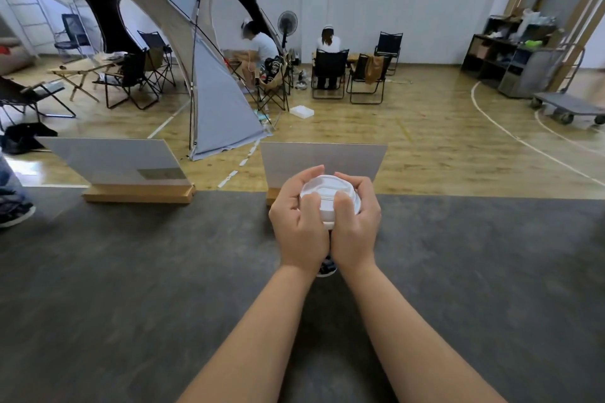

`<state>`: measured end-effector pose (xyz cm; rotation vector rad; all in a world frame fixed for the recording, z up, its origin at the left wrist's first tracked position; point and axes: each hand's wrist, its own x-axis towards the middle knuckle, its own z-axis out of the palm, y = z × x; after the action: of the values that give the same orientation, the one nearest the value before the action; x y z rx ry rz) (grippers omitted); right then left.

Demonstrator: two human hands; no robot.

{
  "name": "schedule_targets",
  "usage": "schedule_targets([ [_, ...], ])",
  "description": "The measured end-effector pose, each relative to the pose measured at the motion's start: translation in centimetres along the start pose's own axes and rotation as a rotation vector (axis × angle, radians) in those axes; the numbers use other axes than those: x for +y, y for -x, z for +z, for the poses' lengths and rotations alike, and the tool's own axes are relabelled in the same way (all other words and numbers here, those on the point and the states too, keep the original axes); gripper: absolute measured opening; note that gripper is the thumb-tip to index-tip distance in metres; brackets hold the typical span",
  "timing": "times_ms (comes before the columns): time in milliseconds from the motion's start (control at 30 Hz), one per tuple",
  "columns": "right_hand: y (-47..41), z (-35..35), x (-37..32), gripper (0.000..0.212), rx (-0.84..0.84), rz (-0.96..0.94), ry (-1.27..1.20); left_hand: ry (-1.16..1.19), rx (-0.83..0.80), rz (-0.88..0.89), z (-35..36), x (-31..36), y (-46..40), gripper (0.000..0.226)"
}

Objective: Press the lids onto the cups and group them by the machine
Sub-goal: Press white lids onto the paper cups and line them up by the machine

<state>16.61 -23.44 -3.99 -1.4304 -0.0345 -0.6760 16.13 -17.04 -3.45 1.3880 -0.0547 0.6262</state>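
Wrapping round one cup (326, 267), both hands close in: the left hand (299, 229) and right hand (355, 227) each curl their grip tight on its sides, thumbs resting atop the white lid (329, 195). It sits over the dark desk (131, 271), just before a small sign board (322, 159) at the far edge.

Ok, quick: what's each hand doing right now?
Left hand: closed around the cup, thumb on the white lid.
Right hand: same, closed on cup and lid.
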Motion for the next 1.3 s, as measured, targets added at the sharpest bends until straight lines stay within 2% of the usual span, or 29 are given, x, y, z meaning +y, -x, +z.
schedule_targets([
  [267,-0.2,-0.1,-0.2,0.045,-0.047,0.039,-0.068,-0.025,0.014,0.011,0.2,0.0,0.0,0.035],
  [467,-0.1,-0.7,-0.8,0.029,-0.142,0.134,-0.107,-0.067,0.03,-0.012,0.2,0.8,0.7,0.036],
  [700,0.0,-0.6,-2.3,0.025,-0.124,0.374,-0.177,-0.168,-0.166,-0.152,-1.2,2.4,-0.3,0.041],
  [800,0.3,-0.3,-2.6,0.018,-0.069,0.366,-0.149,-0.191,-0.171,-0.209,-0.8,3.0,-0.3,0.029],
  [933,0.5,0.3,-2.4,0.021,0.008,0.307,-0.088,-0.11,-0.106,-0.27,-0.5,2.4,-0.2,0.029],
  [1067,0.5,0.4,-2.1,0.026,0.02,0.258,-0.1,-0.088,-0.062,-0.245,-0.3,1.9,-0.2,0.028],
  [1300,-0.4,-0.1,-2.3,0.028,-0.043,0.34,-0.167,-0.135,-0.028,-0.182,0.0,1.6,-0.5,0.034],
])
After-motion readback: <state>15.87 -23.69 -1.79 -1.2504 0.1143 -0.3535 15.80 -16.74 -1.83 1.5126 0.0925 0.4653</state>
